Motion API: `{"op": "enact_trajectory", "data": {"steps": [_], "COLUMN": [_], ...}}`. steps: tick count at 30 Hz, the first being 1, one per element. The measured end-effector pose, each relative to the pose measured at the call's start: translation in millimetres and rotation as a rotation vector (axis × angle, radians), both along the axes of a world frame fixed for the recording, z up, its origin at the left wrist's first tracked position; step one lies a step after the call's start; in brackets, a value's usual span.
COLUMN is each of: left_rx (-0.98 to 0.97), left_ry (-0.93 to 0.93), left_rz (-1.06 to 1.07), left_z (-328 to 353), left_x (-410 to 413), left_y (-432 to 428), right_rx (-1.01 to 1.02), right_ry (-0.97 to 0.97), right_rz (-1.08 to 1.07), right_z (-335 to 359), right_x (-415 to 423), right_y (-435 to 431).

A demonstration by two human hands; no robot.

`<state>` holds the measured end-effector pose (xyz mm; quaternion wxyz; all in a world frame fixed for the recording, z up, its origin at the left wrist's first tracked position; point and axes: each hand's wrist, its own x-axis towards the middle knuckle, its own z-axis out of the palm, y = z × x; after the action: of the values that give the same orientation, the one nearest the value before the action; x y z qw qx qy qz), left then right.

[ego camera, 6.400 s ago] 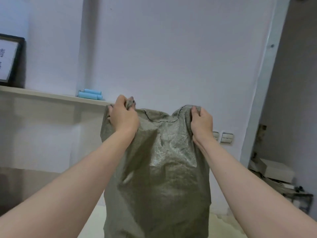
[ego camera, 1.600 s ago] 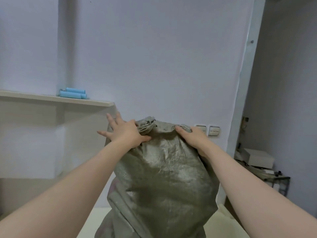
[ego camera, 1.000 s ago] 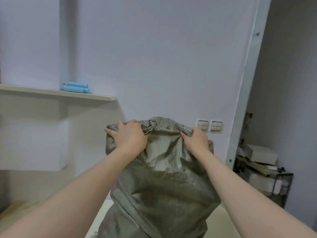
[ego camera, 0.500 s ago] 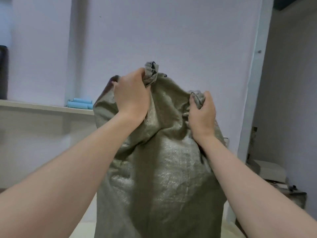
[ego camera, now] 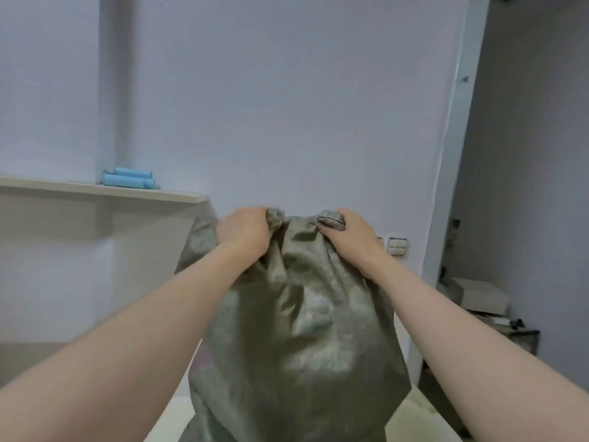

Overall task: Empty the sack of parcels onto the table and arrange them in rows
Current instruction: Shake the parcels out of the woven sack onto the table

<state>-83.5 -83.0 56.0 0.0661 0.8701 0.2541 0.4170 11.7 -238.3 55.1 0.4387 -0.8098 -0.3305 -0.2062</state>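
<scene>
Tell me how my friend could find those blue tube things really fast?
Look at the pale wall and find the long beige shelf on its left side. On top of the shelf, up and left of the grey-green sack, lie the blue tubes, on their sides. Nothing else in view is bright blue.

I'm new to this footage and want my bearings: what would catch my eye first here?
A big grey-green sack fills the centre, held up by its bunched upper edge. The left hand and right hand each grip a fistful of that edge, arms reaching in from the bottom corners. Behind, on the left, blue rolls lie on a wall shelf.
</scene>
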Motion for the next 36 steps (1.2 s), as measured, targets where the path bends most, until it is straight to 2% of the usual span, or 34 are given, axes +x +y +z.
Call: {"op": "enact_trajectory", "data": {"steps": [1,2,4,5,7,10,12,14,17,19,21,24,26,28,30,31,33,34,36], "left_rx": [-0.025,-0.048,-0.074,-0.09,-0.123,-0.231,-0.309,-0.24,-0.114,-0.252,-0.4,-0.42,-0.368,-0.257,-0.203,-0.219,-0.304,-0.341,-0.327], "left_ry": [0.091,0.087,-0.034,-0.061,0.002,0.066,0.07,0.082,0.201,0.199,0.066,-0.138,-0.302,-0.496,-0.555,-0.495,-0.243,-0.133,-0.032], "left_rz": [0.016,0.011,-0.02,-0.057,-0.181,-0.376,-0.462,-0.392,-0.079,-0.035,-0.057,-0.046,-0.117,-0.29,-0.388,-0.353,-0.202,-0.154,-0.105], "left_z": [-4.7,-5.2,2.0,7.4,13.3,13.6,8.5,-1.1,-19.5,-30.3,-35.6,-22.5,6.9,42.8,62.7,60.8,34.7,17.7,-3.3], "left_x": [3.6,4.5,0.9,-0.6,-1.5,-7.1,-13.1,-19.6,-29.7,-37.2,-41.3,-34.3,-28.3,-27.6,-29.7,-30.9,-30.8,-29.4,-27.0], "left_y": [3.5,6.5,3.8,-0.7,-12.1,-20.8,-17.2,-11.7,1.0,10.2,16.5,17.4,16.7,18.7,27.2,33.4,46.9,52.1,57.4], "right_rx": [-0.009,0.007,0.056,0.057,-0.005,-0.145,-0.09,-0.075,-0.094,0.015,0.14,0.251,0.349,0.533,0.578,0.464,0.211,0.15,0.093], "right_ry": [-0.008,0.0,0.109,0.193,0.31,0.215,0.19,0.142,0.055,0.1,0.156,0.114,-0.003,-0.1,-0.137,-0.118,-0.024,0.039,0.11], "right_rz": [0.003,0.01,0.069,0.143,0.338,0.38,0.325,0.243,0.029,0.001,0.06,0.142,0.127,0.139,0.206,0.204,0.152,0.141,0.147], "right_z": [-1.1,-1.9,-5.4,-7.7,-14.1,-25.7,-29.0,-30.0,-30.3,-32.8,-31.1,-3.3,29.7,58.6,68.0,64.9,48.8,39.0,21.2], "right_x": [0.6,0.1,-3.1,-6.6,-15.5,-19.7,-19.0,-19.2,-20.5,-24.2,-30.6,-39.5,-42.6,-39.9,-33.3,-28.5,-15.3,-10.4,-6.2], "right_y": [-2.3,-5.5,-11.0,-10.7,-3.6,13.8,19.6,25.4,36.9,44.0,52.5,68.4,76.3,77.8,77.9,80.4,86.6,87.9,86.8]}}
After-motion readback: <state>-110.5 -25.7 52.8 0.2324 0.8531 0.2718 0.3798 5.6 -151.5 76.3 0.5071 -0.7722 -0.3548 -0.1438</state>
